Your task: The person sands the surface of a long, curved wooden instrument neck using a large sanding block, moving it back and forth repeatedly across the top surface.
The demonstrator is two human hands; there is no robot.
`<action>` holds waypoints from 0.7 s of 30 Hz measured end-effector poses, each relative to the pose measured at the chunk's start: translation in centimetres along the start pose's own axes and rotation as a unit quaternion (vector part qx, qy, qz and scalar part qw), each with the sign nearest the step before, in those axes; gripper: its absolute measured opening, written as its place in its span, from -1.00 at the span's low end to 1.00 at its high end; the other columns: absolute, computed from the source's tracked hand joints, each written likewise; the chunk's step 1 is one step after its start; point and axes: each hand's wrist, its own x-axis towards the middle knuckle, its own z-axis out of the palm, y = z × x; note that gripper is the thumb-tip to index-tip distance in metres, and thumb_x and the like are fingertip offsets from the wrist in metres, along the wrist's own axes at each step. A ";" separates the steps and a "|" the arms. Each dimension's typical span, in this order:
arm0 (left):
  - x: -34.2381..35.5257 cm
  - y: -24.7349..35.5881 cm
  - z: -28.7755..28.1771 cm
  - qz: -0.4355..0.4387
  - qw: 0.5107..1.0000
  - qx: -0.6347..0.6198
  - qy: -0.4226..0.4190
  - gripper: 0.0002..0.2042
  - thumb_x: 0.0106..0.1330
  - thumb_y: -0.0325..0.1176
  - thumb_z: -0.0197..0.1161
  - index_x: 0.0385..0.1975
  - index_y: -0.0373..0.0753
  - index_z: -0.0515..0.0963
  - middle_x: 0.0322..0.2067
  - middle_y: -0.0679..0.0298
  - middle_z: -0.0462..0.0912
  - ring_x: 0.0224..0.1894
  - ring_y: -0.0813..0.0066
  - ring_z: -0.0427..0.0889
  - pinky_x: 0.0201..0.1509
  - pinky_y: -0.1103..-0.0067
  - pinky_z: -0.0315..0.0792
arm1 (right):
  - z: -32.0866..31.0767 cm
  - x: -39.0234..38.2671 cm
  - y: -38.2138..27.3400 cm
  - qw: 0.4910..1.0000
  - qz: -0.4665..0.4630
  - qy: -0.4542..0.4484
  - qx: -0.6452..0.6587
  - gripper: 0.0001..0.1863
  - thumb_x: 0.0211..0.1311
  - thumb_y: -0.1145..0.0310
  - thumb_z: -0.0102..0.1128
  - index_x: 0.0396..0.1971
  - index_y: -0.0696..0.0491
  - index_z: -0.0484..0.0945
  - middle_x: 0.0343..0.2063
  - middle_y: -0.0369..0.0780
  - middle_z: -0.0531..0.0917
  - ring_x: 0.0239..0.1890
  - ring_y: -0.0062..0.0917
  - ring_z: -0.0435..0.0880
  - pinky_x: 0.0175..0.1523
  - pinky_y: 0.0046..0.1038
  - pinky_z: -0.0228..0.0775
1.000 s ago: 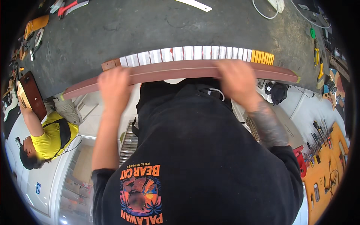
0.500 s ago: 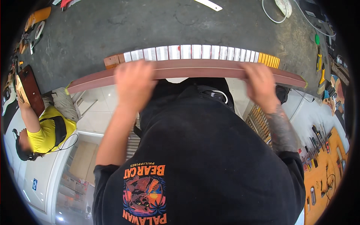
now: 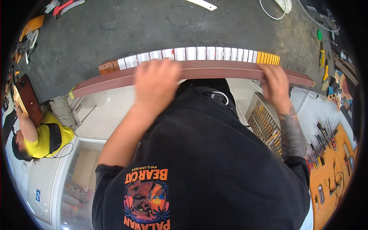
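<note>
A long, straight reddish-brown beam (image 3: 218, 68) lies sideways in front of me along the near edge of the worktable. My left hand (image 3: 156, 84), smeared by motion, is closed over its top left of the middle. Toward its right part, my right hand (image 3: 276, 83) grips the beam with curled fingers. Just behind and partly covered by the beam is what looks like a guitar neck (image 3: 211, 53), its face masked in white strips between thin lines. Yellow strips (image 3: 268, 58) cover its right end, and a brown wooden end (image 3: 107, 68) shows at its left.
On the dark worktable (image 3: 126, 30) lie a white strip (image 3: 202, 4), a red-handled tool (image 3: 58, 10) and a cable (image 3: 273, 17). Yellow-handled tools (image 3: 326, 71) sit at the right edge. A person in yellow (image 3: 57, 134) works at far left. A tool board (image 3: 329, 172) stands at right.
Both hands and the beam have shifted right relative to the masked neck. The left hand has moved farther right than the right hand, closing the gap between them. The view has shifted slightly.
</note>
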 end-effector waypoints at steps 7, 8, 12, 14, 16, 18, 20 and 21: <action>-9.1 -15.0 -3.6 -0.044 0.998 0.046 -0.025 -0.37 -0.13 -0.40 0.59 0.08 -0.13 0.57 -0.03 0.23 0.66 0.09 0.12 0.60 0.23 0.17 0.37 | 6.5 8.7 -12.1 0.998 -0.026 0.029 0.055 -0.57 0.15 0.45 0.26 0.08 0.06 0.63 -0.18 -0.22 0.70 -0.20 -0.34 0.65 -0.10 -0.31 0.50; -8.8 -14.9 -3.5 -0.037 0.997 0.040 -0.046 -0.35 -0.12 -0.40 0.58 0.11 -0.13 0.56 -0.03 0.22 0.66 0.10 0.11 0.59 0.25 0.15 0.36 | 6.3 8.3 -11.6 0.998 -0.021 0.024 0.047 -0.57 0.16 0.43 0.25 0.09 0.06 0.63 -0.19 -0.22 0.70 -0.21 -0.35 0.64 -0.10 -0.32 0.50; -1.0 -2.4 -1.5 -0.005 0.998 0.003 -0.060 -0.59 0.08 -0.31 0.45 -0.04 -0.14 0.56 -0.16 0.27 0.61 -0.02 0.20 0.61 0.12 0.24 0.42 | 1.1 1.8 -1.1 1.000 -0.021 0.003 0.003 -0.58 0.08 0.58 0.30 0.02 0.10 0.65 -0.15 -0.19 0.73 -0.14 -0.25 0.71 -0.05 -0.23 0.54; 1.2 0.8 -0.3 0.030 0.999 -0.019 0.005 -0.57 0.05 -0.25 0.50 -0.06 -0.13 0.57 -0.18 0.28 0.61 -0.02 0.22 0.62 0.14 0.26 0.42 | -0.9 0.1 1.6 1.000 0.008 -0.004 -0.011 -0.54 0.02 0.65 0.30 0.02 0.12 0.65 -0.14 -0.15 0.73 -0.12 -0.20 0.71 -0.01 -0.19 0.55; 0.4 -1.0 -1.0 0.002 0.999 -0.018 -0.040 -0.55 0.04 -0.27 0.52 -0.04 -0.13 0.58 -0.16 0.26 0.62 -0.01 0.20 0.62 0.16 0.25 0.42 | 0.4 0.9 0.6 1.000 -0.009 0.003 0.002 -0.56 0.05 0.62 0.29 0.02 0.13 0.64 -0.13 -0.16 0.73 -0.12 -0.21 0.70 -0.02 -0.20 0.55; -2.5 -5.9 -2.1 -0.035 0.997 0.003 -0.066 -0.50 -0.01 -0.33 0.55 0.00 -0.14 0.58 -0.12 0.23 0.64 0.03 0.13 0.61 0.20 0.22 0.41 | 3.1 3.5 -3.3 0.998 -0.033 0.031 0.037 -0.60 0.11 0.54 0.27 0.02 0.12 0.62 -0.13 -0.19 0.71 -0.12 -0.25 0.69 -0.04 -0.23 0.55; -7.1 -13.5 -3.4 -0.044 0.998 0.029 -0.038 -0.43 -0.08 -0.38 0.57 0.04 -0.16 0.58 -0.07 0.20 0.65 0.08 0.09 0.60 0.23 0.18 0.39 | 5.4 8.3 -10.0 0.997 -0.026 0.014 0.065 -0.58 0.14 0.49 0.26 0.06 0.10 0.62 -0.13 -0.19 0.71 -0.12 -0.29 0.68 -0.05 -0.27 0.53; -7.6 -15.1 -4.6 -0.051 0.997 0.045 -0.029 -0.39 -0.12 -0.38 0.58 0.05 -0.17 0.57 -0.05 0.20 0.65 0.09 0.08 0.60 0.24 0.16 0.38 | 5.7 9.9 -12.2 0.997 -0.022 -0.020 0.076 -0.54 0.14 0.49 0.25 0.10 0.10 0.62 -0.10 -0.18 0.71 -0.13 -0.30 0.69 -0.06 -0.29 0.51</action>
